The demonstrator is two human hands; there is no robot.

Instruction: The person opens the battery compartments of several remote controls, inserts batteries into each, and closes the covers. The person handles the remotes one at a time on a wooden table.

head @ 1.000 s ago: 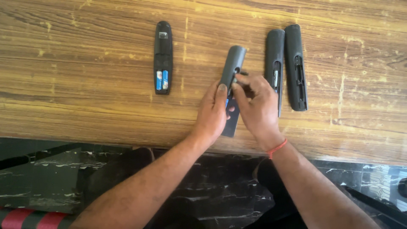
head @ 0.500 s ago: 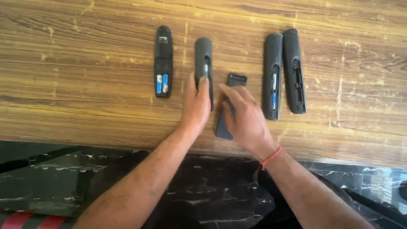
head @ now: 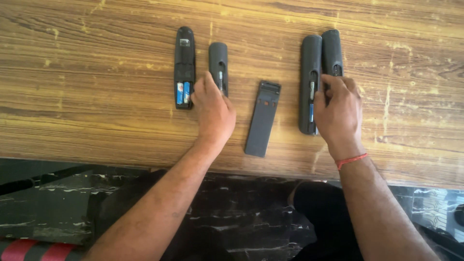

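Note:
Four dark remotes lie back-side up on a wooden table (head: 96,111). The leftmost remote (head: 184,53) has its battery bay uncovered, with two batteries showing. My left hand (head: 212,113) rests over the lower end of the second remote (head: 218,58), fingers curled on it. A loose dark battery cover (head: 262,121) lies flat between my hands, touched by neither. My right hand (head: 339,111) covers the lower part of the far-right remote (head: 331,48), fingers curled around it, right beside the third remote (head: 309,67), whose bay is also uncovered.
The table's near edge (head: 145,164) runs across the view below my wrists. Beneath it is a black marble-patterned floor (head: 58,208). A red thread band (head: 352,160) circles my right wrist. A red striped object (head: 34,250) sits at the bottom left.
My right hand left the battery cover and moved right onto the far-right remote. My left hand stays on the second remote, now lying beside the leftmost one.

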